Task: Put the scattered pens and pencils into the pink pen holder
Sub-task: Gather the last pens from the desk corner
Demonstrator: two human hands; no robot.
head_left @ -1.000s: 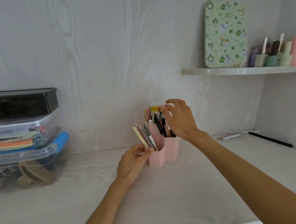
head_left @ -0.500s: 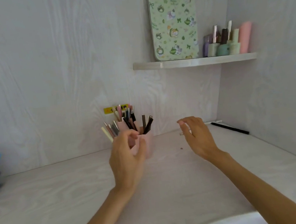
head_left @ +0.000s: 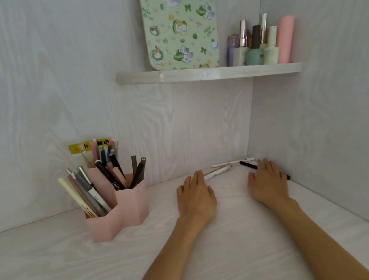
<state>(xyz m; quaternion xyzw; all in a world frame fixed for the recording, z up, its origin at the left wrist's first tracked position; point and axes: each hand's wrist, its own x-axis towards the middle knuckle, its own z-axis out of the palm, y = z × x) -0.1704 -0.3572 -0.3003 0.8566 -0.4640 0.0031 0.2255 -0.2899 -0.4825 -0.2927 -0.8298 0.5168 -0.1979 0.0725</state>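
Both hands have left the pink pen holder (head_left: 117, 209), now at nine o'clock of the left hand (head_left: 195, 197). Left and right hand (head_left: 267, 183) lie flat, fingers straight, holding nothing, by the white pens (head_left: 220, 170) and black pen (head_left: 249, 165) at twelve o'clock. Pale woodgrain desk (head_left: 55, 274), corner shelf (head_left: 207, 73) above.

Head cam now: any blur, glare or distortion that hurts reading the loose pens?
Head view: soft, flat light, no hard shadows or glare; wide-angle bends the shelf edge; image slightly soft, so the white pens blend into the pale desk; the black pen stands out, partly hidden by the right hand.

Pink pen holder (head_left: 120, 209) upright, full; white pens (head_left: 218, 172), black pen (head_left: 249, 164) in corner.
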